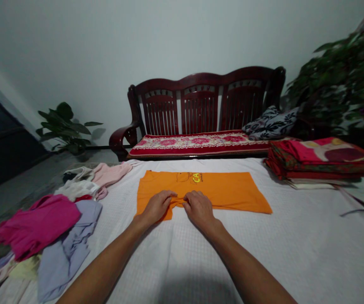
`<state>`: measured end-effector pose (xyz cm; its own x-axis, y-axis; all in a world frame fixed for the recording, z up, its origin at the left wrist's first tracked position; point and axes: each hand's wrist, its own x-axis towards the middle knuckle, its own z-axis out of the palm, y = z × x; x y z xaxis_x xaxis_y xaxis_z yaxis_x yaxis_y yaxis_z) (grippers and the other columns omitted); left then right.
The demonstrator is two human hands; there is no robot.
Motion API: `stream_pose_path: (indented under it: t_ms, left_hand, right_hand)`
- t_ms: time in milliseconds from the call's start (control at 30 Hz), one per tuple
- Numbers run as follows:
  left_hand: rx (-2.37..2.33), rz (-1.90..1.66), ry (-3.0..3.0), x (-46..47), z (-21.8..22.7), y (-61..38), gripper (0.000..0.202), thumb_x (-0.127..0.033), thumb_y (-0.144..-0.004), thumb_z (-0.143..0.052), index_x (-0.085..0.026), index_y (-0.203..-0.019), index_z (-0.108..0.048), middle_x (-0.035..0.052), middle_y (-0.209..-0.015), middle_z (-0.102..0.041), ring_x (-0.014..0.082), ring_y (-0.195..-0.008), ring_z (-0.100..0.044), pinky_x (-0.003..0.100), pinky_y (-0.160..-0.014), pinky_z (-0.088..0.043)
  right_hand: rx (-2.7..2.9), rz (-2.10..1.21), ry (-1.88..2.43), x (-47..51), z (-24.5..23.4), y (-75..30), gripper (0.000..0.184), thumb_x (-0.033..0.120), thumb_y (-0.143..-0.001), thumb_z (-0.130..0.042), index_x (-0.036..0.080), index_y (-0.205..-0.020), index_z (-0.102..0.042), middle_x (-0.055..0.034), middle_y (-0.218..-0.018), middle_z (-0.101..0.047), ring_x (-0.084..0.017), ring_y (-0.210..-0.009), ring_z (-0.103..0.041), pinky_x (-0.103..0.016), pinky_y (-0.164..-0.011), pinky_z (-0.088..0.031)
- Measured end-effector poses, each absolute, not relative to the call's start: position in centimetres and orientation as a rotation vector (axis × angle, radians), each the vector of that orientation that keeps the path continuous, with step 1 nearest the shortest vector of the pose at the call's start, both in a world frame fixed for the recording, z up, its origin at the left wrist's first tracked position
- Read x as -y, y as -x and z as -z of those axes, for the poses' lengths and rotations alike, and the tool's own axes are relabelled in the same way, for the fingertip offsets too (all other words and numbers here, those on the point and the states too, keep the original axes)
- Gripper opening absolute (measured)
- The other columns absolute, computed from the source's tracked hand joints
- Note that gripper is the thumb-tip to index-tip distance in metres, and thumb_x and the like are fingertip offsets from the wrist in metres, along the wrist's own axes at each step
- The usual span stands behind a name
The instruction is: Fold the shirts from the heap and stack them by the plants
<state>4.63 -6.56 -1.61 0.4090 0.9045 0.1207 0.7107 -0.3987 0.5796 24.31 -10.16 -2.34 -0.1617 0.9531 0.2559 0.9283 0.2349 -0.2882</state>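
Note:
An orange T-shirt [226,190] lies spread flat across a white cloth-covered surface [296,245], with a small yellow print near its far edge. My left hand [158,205] and my right hand [198,207] sit side by side on the shirt's near edge. Both have their fingers curled and pinch the orange fabric there, which bunches up a little between them.
A heap of loose clothes lies at the left: a pink one [36,226], a lilac one [71,245] and pale ones [106,174]. Folded red fabrics [321,160] are stacked at the right. Behind stand a dark wooden bench [201,109] and leafy plants [343,80].

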Motion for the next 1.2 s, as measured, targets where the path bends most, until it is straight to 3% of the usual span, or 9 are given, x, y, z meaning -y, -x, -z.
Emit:
stream_pose_path:
  t_ms: [167,300,433,567,700,867,1200]
  left_hand:
    - [-1.338,-0.469,-2.32,6.9,1.0,-4.3,0.031,-0.03,-0.095,-0.044,-0.023,-0.105,-0.073,0.0044,-0.104,-0.073,0.0198,-0.098,-0.066,0.029,-0.09,-0.048]
    - [-1.391,-0.471,-2.234,5.9,0.2,-4.6,0.042,-0.038,-0.1,-0.035,-0.021,-0.09,-0.072,0.0035,-0.093,-0.074,0.0187,-0.088,-0.066,0.026,-0.08,-0.047]
    - [-1.597,-0.396,-2.208,4.5,-0.2,-5.6,0.022,-0.033,-0.091,-0.054,-0.02,-0.091,-0.072,0.0044,-0.093,-0.075,0.0191,-0.085,-0.066,0.026,-0.072,-0.044]
    - [-1.732,-0.231,-2.306,4.0,-0.5,-6.7,0.017,-0.029,-0.085,-0.065,-0.021,-0.098,-0.071,0.0059,-0.101,-0.074,0.0203,-0.092,-0.067,0.027,-0.073,-0.043]
    - [-1.758,-0.087,-2.39,4.2,-0.6,-7.3,0.014,-0.027,-0.089,-0.059,-0.021,-0.096,-0.07,0.0063,-0.101,-0.074,0.0208,-0.092,-0.067,0.028,-0.072,-0.043]
    - [-1.762,-0.011,-2.425,4.3,-1.2,-7.6,0.02,-0.023,-0.091,-0.051,-0.019,-0.093,-0.071,0.0089,-0.1,-0.073,0.0224,-0.092,-0.067,0.03,-0.075,-0.044]
    - [-1.8,0.016,-2.482,3.1,-2.4,-7.5,0.022,-0.024,-0.094,-0.047,-0.02,-0.1,-0.068,0.0088,-0.105,-0.072,0.0224,-0.096,-0.067,0.029,-0.076,-0.044]
  right_hand:
    - [2.204,-0.003,1.715,10.0,2.2,-24.4,0.016,0.022,-0.096,-0.052,0.02,-0.09,-0.066,-0.0064,-0.092,-0.068,-0.021,-0.087,-0.056,-0.032,-0.073,-0.034]
    - [2.304,0.086,1.609,10.2,2.1,-24.6,0.015,0.021,-0.097,-0.05,0.018,-0.093,-0.064,-0.0073,-0.095,-0.066,-0.022,-0.09,-0.054,-0.033,-0.077,-0.032]
    - [2.346,0.088,1.572,10.4,2.2,-24.8,0.014,0.021,-0.098,-0.05,0.019,-0.094,-0.064,-0.007,-0.096,-0.066,-0.022,-0.091,-0.052,-0.033,-0.078,-0.031]
    - [2.275,0.004,1.602,10.5,2.4,-24.7,0.014,0.024,-0.098,-0.052,0.02,-0.096,-0.065,-0.0054,-0.095,-0.066,-0.021,-0.091,-0.052,-0.033,-0.078,-0.032]
    - [2.225,-0.071,1.657,10.5,2.4,-24.4,0.013,0.03,-0.095,-0.058,0.021,-0.093,-0.067,-0.0059,-0.095,-0.068,-0.022,-0.092,-0.053,-0.033,-0.078,-0.031]
    - [2.165,-0.126,1.753,10.3,2.2,-23.9,0.012,0.026,-0.093,-0.057,0.02,-0.089,-0.067,-0.0055,-0.091,-0.069,-0.022,-0.089,-0.054,-0.033,-0.075,-0.029]
    - [2.309,0.043,1.605,10.8,2.1,-24.1,0.011,0.025,-0.097,-0.054,0.02,-0.092,-0.063,-0.0063,-0.096,-0.066,-0.023,-0.092,-0.051,-0.036,-0.077,-0.028]
